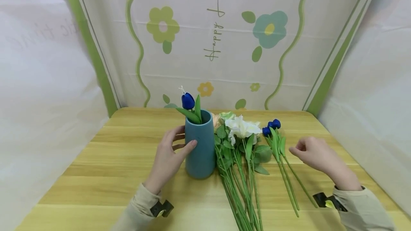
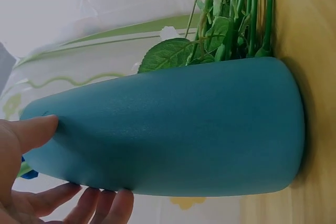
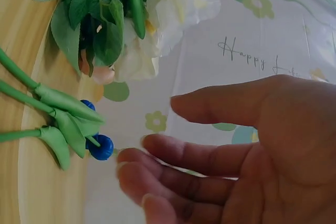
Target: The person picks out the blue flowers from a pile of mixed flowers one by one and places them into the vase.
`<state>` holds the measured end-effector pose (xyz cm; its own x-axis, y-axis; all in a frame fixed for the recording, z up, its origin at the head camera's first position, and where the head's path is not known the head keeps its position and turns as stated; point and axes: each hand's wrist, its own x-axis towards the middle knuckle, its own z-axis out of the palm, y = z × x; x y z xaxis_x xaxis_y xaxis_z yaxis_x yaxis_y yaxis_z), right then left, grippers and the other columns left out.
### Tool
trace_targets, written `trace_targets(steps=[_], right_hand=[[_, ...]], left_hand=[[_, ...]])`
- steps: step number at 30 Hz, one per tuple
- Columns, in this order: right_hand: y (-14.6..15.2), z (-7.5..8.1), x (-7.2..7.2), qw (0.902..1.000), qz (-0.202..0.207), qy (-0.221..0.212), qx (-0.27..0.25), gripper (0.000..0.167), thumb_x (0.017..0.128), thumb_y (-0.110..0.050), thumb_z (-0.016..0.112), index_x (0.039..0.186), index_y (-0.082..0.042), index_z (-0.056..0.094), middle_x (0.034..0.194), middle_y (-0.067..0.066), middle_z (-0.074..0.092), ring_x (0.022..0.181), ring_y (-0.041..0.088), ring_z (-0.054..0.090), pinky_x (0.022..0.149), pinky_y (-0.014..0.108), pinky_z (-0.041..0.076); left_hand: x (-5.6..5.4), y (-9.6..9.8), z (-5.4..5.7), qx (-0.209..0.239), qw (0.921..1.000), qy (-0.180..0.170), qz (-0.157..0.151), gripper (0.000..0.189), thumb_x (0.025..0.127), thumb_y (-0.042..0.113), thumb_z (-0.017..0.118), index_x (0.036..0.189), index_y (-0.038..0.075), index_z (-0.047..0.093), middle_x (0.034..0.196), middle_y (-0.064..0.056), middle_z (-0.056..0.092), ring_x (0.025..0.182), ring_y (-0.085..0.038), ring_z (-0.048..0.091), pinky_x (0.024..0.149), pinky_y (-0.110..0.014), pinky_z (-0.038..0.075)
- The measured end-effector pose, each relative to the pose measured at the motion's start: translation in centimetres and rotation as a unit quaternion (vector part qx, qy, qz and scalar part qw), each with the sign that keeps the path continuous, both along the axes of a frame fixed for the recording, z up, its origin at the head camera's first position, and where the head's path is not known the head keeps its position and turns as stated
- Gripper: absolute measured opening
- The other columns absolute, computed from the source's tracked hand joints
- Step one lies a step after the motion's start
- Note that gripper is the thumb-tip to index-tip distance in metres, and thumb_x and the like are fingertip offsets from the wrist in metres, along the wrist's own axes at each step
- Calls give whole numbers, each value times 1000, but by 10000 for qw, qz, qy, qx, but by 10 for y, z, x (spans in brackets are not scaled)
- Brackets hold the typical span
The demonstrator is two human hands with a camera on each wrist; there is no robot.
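A blue-teal vase point(image 1: 199, 149) stands upright on the table, and my left hand point(image 1: 171, 158) grips its left side, thumb across the front and fingers behind. From its mouth rises one artificial blue tulip point(image 1: 188, 101) with green leaves. In the left wrist view the thumb and fingertips lie against the upper part of the vase point(image 2: 173, 129). My right hand point(image 1: 316, 154) is above the table with nothing in it, its fingers loosely bent in the right wrist view. Just left of it lie several blue tulips point(image 1: 271, 127) with long green stems, apart from the fingers point(image 3: 184, 153).
Right beside the vase lies a bunch of artificial flowers, with a white bloom point(image 1: 242, 127), peach and pale green ones, and long stems point(image 1: 239, 188) toward the table's front. A printed white curtain point(image 1: 218, 45) hangs behind the wooden table point(image 1: 106, 167) and along both sides.
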<state>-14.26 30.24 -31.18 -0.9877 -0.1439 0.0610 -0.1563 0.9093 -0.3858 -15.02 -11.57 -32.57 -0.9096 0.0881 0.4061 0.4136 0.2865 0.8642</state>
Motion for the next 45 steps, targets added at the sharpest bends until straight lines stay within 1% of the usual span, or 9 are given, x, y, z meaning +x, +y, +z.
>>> trace_targets(steps=[6, 10, 16, 21, 25, 30, 34, 39, 45], right_hand=[[-7, -8, 0, 9957, -61, -919, 10, 36, 96, -27, 63, 65, -12, 52, 55, 0, 47, 51, 16, 49, 47, 32, 41], [-14, -15, 0, 9919, -83, -1269, 27, 43, 93, -23, 66, 56, -15, 44, 49, -3, 42, 44, 12, 44, 45, 28, 42], [-17, -30, -7, 9937, -176, -1107, 57, 48, 89, -19, 67, 51, -18, 37, 45, -9, 34, 41, 7, 33, 43, 20, 30], [-20, -40, -11, 9956, -157, -918, 94, 47, 84, -14, 70, 51, -19, 36, 46, -10, 31, 41, 6, 31, 43, 20, 27], [-25, -44, -13, 9952, -353, -887, 210, 42, 80, -12, 72, 54, -17, 41, 48, -7, 34, 43, 8, 32, 42, 21, 29], [-28, -45, -15, 9942, -521, -830, 451, 27, 77, -11, 72, 66, -11, 47, 60, 1, 45, 52, 16, 44, 45, 28, 38], [-28, -45, -16, 9927, -558, -881, 613, 23, 76, -10, 71, 72, -9, 49, 66, 5, 49, 58, 20, 48, 47, 32, 40], [-29, -46, -15, 9920, -575, -993, 522, 22, 78, -7, 70, 72, -8, 49, 63, 5, 48, 52, 18, 47, 44, 28, 38], [-29, -48, -15, 9920, -524, -1089, 365, 23, 78, -4, 68, 66, -9, 49, 55, 2, 46, 45, 13, 43, 41, 23, 34]], left_hand=[[0, 1, -4, 118, 9999, 19, -29, 53, 91, 34, 74, 135, 11, 55, 128, -4, 53, 113, -22, 56, 90, -42, 53], [0, 1, -5, 171, 9998, -5, -69, 52, 91, 33, 74, 134, 12, 55, 128, -4, 53, 114, -22, 56, 90, -42, 54], [0, 1, -8, 231, 9997, -40, -106, 50, 91, 31, 74, 134, 12, 56, 129, -4, 53, 115, -24, 55, 91, -44, 53], [0, 0, -9, 172, 9998, -115, -63, 53, 92, 36, 72, 136, 12, 55, 130, -3, 53, 116, -23, 55, 92, -42, 53], [0, -1, -9, 111, 9998, -123, -63, 55, 93, 39, 69, 137, 11, 53, 130, -4, 53, 116, -23, 55, 92, -42, 52], [-1, -3, -10, 89, 9998, -130, -80, 58, 93, 40, 69, 139, 9, 52, 132, -5, 52, 118, -24, 54, 93, -42, 52], [-1, -4, -10, 74, 9998, -177, -82, 57, 93, 42, 68, 138, 11, 52, 132, -4, 52, 118, -24, 54, 93, -40, 52], [0, -4, -9, 73, 9998, -158, -99, 57, 93, 41, 68, 138, 11, 52, 132, -3, 52, 118, -25, 53, 93, -40, 52], [-1, -4, -10, 36, 9999, -100, -94, 57, 93, 41, 68, 139, 11, 52, 132, -3, 53, 118, -25, 54, 92, -40, 53]])
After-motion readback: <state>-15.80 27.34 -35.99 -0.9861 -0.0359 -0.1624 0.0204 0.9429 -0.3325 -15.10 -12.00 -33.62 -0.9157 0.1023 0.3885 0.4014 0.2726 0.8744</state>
